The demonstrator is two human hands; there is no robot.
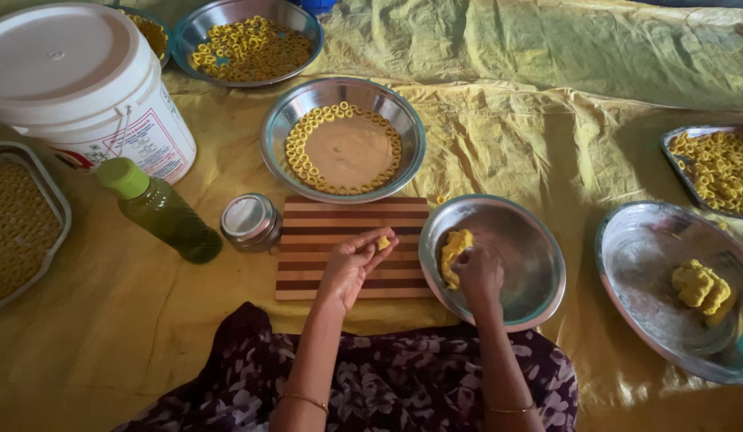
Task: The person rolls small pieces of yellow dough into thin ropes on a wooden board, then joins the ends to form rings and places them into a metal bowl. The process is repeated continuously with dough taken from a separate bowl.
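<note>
My left hand (353, 261) hovers over a striped wooden board (323, 232) and pinches a small piece of yellow dough (383, 242) at its fingertips. My right hand (478, 272) reaches into a steel bowl (531, 240) and grips the lump of yellow dough (453, 250) lying in it. Just beyond the board stands a steel plate (279, 136) with small dough rings (301, 160) laid around its inner edge.
A white lidded bucket (75, 72), a green-capped oil bottle (159, 210) and a small steel tin (248, 220) stand to the left. Trays of rings lie at far left (23, 224), top (251, 48) and right (719, 168). Another plate (635, 264) at right holds dough (701, 286).
</note>
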